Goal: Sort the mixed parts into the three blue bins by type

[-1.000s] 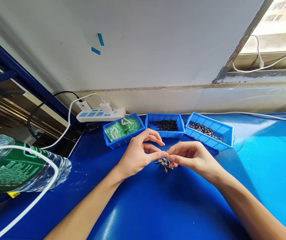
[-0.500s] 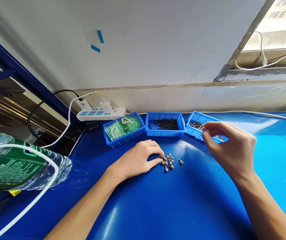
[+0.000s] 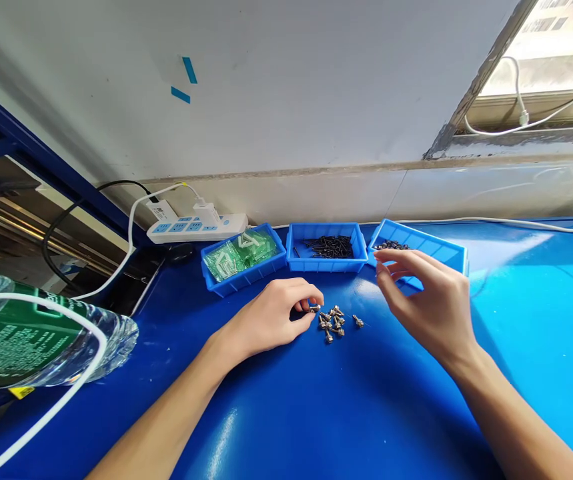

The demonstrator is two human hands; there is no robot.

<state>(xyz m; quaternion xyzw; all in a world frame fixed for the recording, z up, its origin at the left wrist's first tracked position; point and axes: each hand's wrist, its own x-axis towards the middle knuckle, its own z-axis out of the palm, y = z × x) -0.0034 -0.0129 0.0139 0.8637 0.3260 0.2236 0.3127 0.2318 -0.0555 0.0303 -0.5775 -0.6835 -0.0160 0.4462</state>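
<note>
My left hand (image 3: 279,317) rests low over the table, with a small metal screw (image 3: 315,309) between thumb and forefinger. Just right of its fingertips lies a loose pile of similar metal screws (image 3: 335,323), and one single screw (image 3: 358,321) sits a little apart. My right hand (image 3: 426,300) hangs in front of the right blue bin (image 3: 453,253), partly covering it. Its thumb and forefinger are pinched together, but whatever they hold is too small to make out. Small metal parts (image 3: 391,245) show inside that bin.
A middle blue bin (image 3: 327,265) holds black screws (image 3: 333,247); a left blue bin (image 3: 246,277) holds green packets (image 3: 240,253). Behind stands a white power strip (image 3: 196,228) with cables. A large bottle (image 3: 26,333) and a white cable (image 3: 97,360) occupy the left side.
My right hand has moved left, away from over the right bin towards my left hand. The screw in my left hand now shows clearly, slightly apart from the pile. The view has shifted slightly.
</note>
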